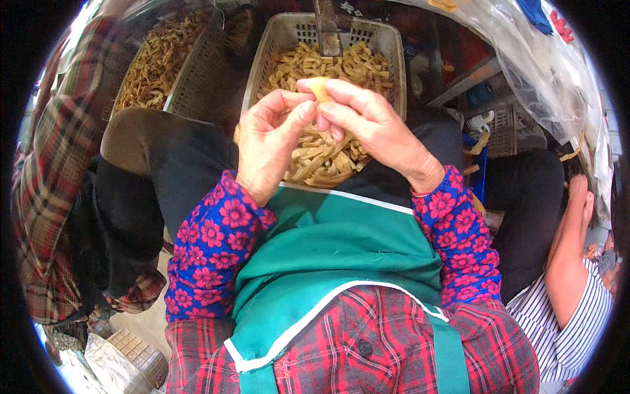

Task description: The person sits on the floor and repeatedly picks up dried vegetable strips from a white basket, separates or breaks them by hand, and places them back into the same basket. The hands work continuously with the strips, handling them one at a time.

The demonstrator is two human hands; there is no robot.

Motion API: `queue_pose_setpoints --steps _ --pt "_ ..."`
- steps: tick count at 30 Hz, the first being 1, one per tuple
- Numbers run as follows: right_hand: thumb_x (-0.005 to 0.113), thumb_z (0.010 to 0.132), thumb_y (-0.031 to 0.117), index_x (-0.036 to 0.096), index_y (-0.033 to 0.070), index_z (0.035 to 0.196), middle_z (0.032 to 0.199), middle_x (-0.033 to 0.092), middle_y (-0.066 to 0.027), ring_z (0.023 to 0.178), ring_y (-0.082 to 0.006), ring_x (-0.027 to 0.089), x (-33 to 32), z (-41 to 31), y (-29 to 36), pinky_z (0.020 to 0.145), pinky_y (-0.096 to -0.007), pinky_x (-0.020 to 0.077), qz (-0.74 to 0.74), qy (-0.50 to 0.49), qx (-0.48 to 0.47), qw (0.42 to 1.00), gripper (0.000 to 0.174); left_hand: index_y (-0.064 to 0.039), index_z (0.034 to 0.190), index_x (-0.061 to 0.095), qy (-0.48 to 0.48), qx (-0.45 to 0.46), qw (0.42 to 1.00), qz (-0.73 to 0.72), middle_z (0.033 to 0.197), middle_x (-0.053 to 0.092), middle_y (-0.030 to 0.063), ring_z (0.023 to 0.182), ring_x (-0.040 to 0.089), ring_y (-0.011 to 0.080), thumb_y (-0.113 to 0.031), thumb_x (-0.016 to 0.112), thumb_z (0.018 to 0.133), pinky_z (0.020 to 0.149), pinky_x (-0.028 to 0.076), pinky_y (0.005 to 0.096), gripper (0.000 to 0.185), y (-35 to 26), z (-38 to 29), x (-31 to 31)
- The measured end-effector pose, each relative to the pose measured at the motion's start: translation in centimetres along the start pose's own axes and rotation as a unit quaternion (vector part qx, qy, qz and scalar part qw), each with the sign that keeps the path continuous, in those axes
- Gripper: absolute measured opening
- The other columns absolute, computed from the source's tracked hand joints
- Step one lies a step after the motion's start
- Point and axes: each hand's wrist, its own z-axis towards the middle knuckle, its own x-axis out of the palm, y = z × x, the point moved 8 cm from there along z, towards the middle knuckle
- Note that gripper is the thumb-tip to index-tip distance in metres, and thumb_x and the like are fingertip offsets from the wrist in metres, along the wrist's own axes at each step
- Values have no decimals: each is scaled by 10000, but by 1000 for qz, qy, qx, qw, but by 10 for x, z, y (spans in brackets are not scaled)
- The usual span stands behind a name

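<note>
Both my hands meet above a basket, fingertips close together. Between the thumb and forefinger of my right hand (381,120) is a pale yellow strip (320,89), apparently a vegetable piece. My left hand (268,143) is curled beside it, with thumb and forefinger near the right fingertips; what lies inside its palm is hidden. A bit of something yellowish shows at its outer edge. Under my hands, longer yellow-brown strips (322,160) lie heaped at my lap. Behind them the light plastic basket (252,74) holds many short cut pieces (362,59).
A flat metal-like bar (327,29) reaches over the basket's far side. Another basket of browner pieces (160,59) stands left, near a person in a plaid sleeve (64,162). Clear plastic sheeting (536,74) hangs at right. Another person's bare arm (571,246) is at lower right.
</note>
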Motion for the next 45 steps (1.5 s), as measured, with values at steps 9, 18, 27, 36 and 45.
queue_pose_setpoints --steps 9,18,27,36,45 --pt "646 940 88 590 2 1282 921 698 -178 814 -309 717 18 -16 17 711 -372 579 -390 -130 -283 866 357 19 987 691 -104 63 966 228 753 657 -6 662 574 49 -163 644 970 583 474 244 189 18 10 -24" --pt "687 968 112 719 -8 1073 827 712 -25 677 -54 623 -18 0 3 638 -219 525 -73 -78 -30 994 163 -54 1019 649 33 -23 996 -73 710 471 -77 587 347 4 -214 558 1060 531 260 192 189 1 -10 4" --pt "638 901 -41 703 3 1070 986 749 -113 928 -192 741 -17 10 -6 813 -308 578 -157 -96 -112 977 186 0 1032 717 -23 -61 994 92 898 716 31 779 640 103 -137 735 925 723 540 285 175 26 9 -15" --pt "656 870 -41 595 -4 1143 968 711 -124 894 -211 743 -8 7 3 808 -318 581 -248 -126 -145 949 282 41 991 692 -70 -3 994 81 882 706 37 775 636 69 -9 715 853 700 530 244 148 25 17 -19" --pt "662 906 60 604 29 1002 949 631 -19 888 -96 635 -20 7 -11 807 -254 526 21 -40 -68 997 116 -54 986 715 53 12 997 50 793 627 -56 697 536 27 -224 690 962 610 416 205 173 3 -9 0"
